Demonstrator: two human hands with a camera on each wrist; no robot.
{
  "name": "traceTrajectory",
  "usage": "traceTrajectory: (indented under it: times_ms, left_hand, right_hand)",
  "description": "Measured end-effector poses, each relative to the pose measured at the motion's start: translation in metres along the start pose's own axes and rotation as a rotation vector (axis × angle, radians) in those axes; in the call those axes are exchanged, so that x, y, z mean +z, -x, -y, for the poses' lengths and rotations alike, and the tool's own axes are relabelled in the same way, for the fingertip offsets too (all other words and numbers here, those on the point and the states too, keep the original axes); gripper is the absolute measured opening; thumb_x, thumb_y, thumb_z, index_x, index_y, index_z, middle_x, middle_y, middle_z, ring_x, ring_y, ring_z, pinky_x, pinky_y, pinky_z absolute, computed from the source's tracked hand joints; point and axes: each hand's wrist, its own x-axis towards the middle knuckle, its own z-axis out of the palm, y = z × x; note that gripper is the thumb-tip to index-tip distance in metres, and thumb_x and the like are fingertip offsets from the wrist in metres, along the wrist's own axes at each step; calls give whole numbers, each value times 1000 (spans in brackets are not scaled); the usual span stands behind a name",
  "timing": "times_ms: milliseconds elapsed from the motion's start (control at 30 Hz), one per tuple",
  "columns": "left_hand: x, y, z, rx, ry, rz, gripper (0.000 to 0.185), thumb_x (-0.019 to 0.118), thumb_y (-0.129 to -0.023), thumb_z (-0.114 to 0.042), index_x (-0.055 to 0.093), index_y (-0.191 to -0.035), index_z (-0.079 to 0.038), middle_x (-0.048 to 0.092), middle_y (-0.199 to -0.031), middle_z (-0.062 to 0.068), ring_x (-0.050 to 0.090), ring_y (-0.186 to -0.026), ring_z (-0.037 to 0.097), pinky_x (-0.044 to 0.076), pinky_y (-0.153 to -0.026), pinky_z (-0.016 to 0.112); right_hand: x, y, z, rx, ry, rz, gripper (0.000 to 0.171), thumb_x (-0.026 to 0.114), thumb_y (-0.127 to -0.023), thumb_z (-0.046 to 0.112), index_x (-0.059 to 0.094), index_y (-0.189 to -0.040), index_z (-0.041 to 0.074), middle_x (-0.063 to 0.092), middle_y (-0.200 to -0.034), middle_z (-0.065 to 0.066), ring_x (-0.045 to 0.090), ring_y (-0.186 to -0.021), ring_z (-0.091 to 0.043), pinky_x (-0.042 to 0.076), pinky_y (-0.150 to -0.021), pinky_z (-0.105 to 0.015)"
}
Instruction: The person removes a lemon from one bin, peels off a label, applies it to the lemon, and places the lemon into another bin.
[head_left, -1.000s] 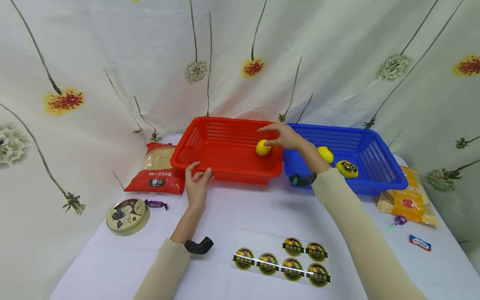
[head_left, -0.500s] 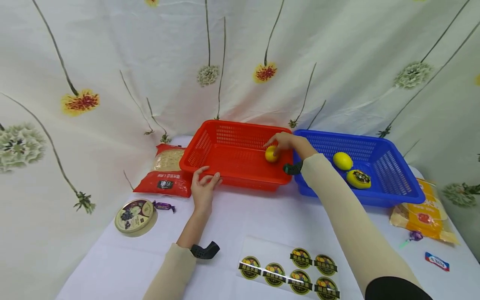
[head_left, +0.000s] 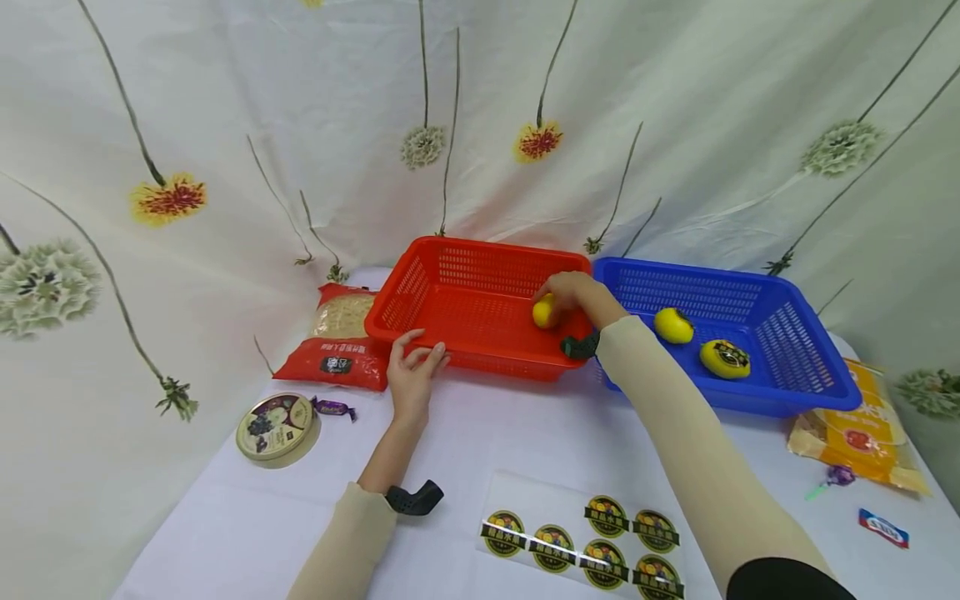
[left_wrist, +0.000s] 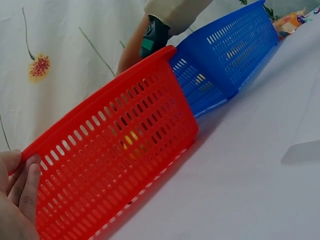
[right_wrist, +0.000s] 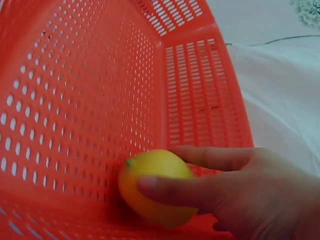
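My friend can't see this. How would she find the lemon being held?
Find the red basket, left of the blue basket. Inside, at its right end, the right hand holds a lemon. It is the only fruit in red; the other two lie in the blue basket.

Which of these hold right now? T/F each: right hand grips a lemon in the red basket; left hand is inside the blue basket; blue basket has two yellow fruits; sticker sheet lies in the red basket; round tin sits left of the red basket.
1. The right hand grips a small yellow lemon inside the red perforated plastic basket. True.
2. The left hand is inside the blue perforated plastic basket. False: it rests against the red basket's near rim.
3. The blue basket holds two yellow fruits. True; one carries a dark label.
4. The clear sheet of round stickers lies in the red basket. False: it lies on the white table, near the person.
5. The round printed tin sits left of the red basket. True.
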Motion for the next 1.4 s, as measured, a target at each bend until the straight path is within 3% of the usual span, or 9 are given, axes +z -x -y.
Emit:
traceTrajectory:
  times_ms: [133,300,433,533,733,867,1067,1267,1400]
  left_hand:
    - [1,-1,0,7,0,4,43,69,-80,-5,49,-119,-7,58,-74,6,66,-72,19,53,-76,34]
    - [1,0,-1,5,-2,-3,43,69,-81,-5,49,-119,-7,59,-75,6,67,-74,19,53,-76,33]
    - [1,1,1,0,0,-7,44,70,-80,-7,49,-119,-8,59,-74,6,67,-74,19,53,-76,33]
    - [2,3,4,8,-2,-3,44,70,-80,-7,49,-118,-8,58,-73,6,66,-72,20,53,-76,34]
    - [3,2,7,24,-26,-14,43,71,-79,-12,51,-117,-10,58,-75,6,66,-74,20,53,-76,33]
    - [3,2,7,78,-102,-32,43,72,-79,-15,52,-117,-9,59,-75,6,67,-73,20,53,-76,31]
    - [4,4,7,122,-217,-40,46,72,-80,-20,53,-120,-10,61,-83,12,67,-76,20,53,-75,28]
    - [6,7,-1,114,-242,-30,46,69,-82,-13,51,-124,-4,61,-85,16,67,-79,24,52,-76,30]
    - [12,13,-9,121,-255,-31,45,68,-83,-10,50,-123,0,61,-83,15,67,-79,26,52,-76,30]
  right_hand:
    - [0,2,2,-35,-3,29,55,73,-78,35,57,-129,21,53,-128,-8,42,-120,-28,30,-104,-45]
    - [2,4,4,-29,25,69,54,74,-77,25,57,-128,25,53,-128,-8,44,-117,-27,32,-103,-46]
    - [6,5,4,-56,89,45,54,74,-77,32,57,-128,26,56,-124,-8,47,-115,-27,33,-101,-46]
    - [8,7,1,-79,52,11,57,73,-77,37,56,-130,23,57,-122,-8,49,-112,-27,36,-99,-44]
    - [7,18,1,-217,-172,-167,60,75,-77,33,55,-130,12,58,-119,-10,48,-106,-27,40,-92,-39]
    - [2,34,9,-283,-267,-317,60,76,-76,34,56,-129,13,56,-117,-10,47,-100,-25,41,-84,-38]
    - [6,90,26,-342,-419,-594,58,77,-75,33,57,-126,14,59,-115,-7,51,-97,-23,46,-80,-38]
    - [42,160,40,-368,-499,-843,58,82,-70,29,60,-122,16,58,-108,-7,52,-92,-21,48,-73,-37]
    - [82,195,44,-336,-536,-913,59,84,-66,24,61,-121,16,58,-108,-6,53,-96,-21,49,-76,-38]
